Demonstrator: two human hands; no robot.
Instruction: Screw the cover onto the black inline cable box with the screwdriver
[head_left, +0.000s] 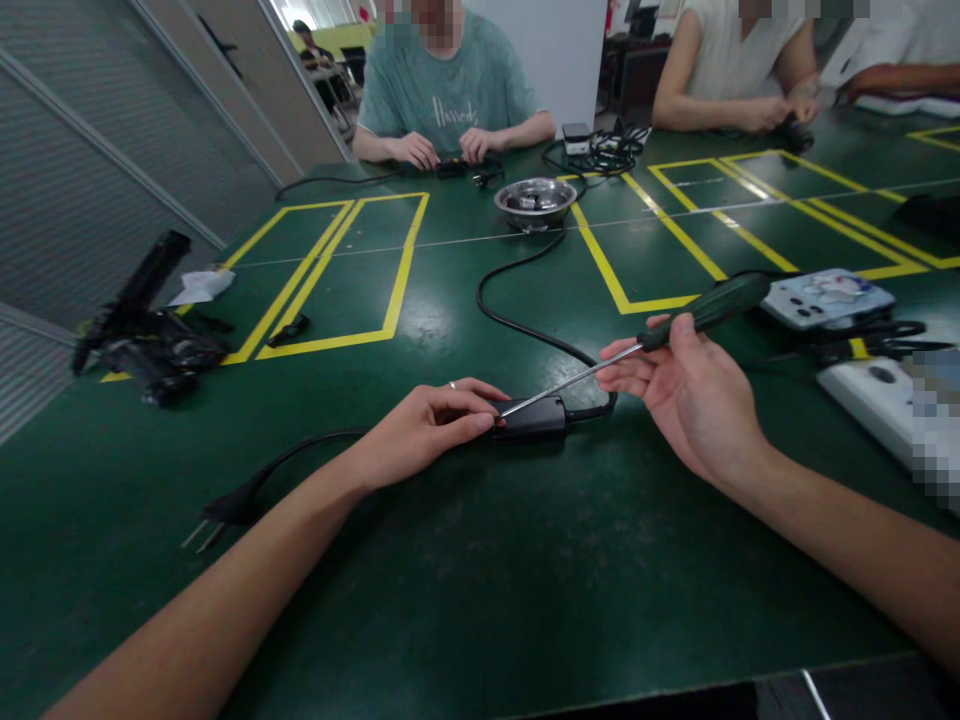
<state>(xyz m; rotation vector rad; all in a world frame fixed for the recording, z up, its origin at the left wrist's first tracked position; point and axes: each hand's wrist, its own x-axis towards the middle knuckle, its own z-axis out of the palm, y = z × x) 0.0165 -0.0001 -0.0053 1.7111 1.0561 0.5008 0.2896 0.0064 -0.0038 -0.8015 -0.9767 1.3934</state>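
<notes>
My right hand [694, 395] grips a screwdriver [709, 310] by its dark green handle. The long metal shaft slants down to the left, and its tip meets the left part of a black inline box [541, 418] on a cord. My left hand [431, 425] is closed on the left end of that box, thumb in front and fingers behind. Something small and copper-coloured shows by the thumb and the tip; I cannot make out what it is. A black cord with a two-pin plug [225, 510] runs out to the left, and a thicker cord [517, 325] leaves the right end.
A metal bowl [535, 200] with small dark items stands beyond the cord. Black parts [157, 330] lie on the left. A phone [825, 300] and a white power strip [885, 400] are on the right. Across the table [420, 600], people handle black items near a cable heap [600, 155].
</notes>
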